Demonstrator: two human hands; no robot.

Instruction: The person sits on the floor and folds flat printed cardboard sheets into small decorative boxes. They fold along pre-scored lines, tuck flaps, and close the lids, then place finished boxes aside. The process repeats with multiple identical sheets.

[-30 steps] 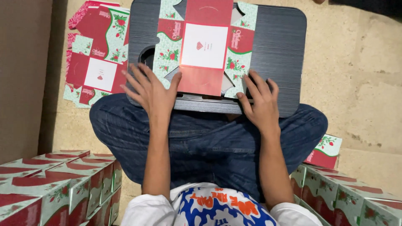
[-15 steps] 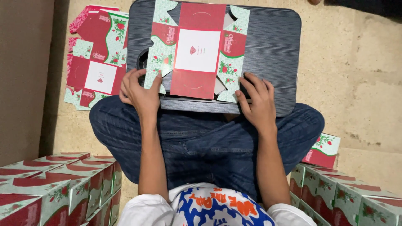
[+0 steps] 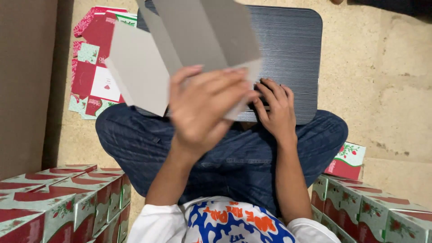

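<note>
Two hands (image 3: 204, 108), one carton blank (image 3: 180, 49)

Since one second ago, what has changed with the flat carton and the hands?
The left hand has lifted the flat carton off the dark lap board and turned it, grey side up. The right hand stays on the board; the stack of flat cartons on the floor is unmoved.

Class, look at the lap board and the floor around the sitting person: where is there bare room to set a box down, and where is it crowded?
Free: the board's right half beyond the right hand, and the floor right of it. Crowded: flat cartons left, stacked boxes by both knees.
</note>
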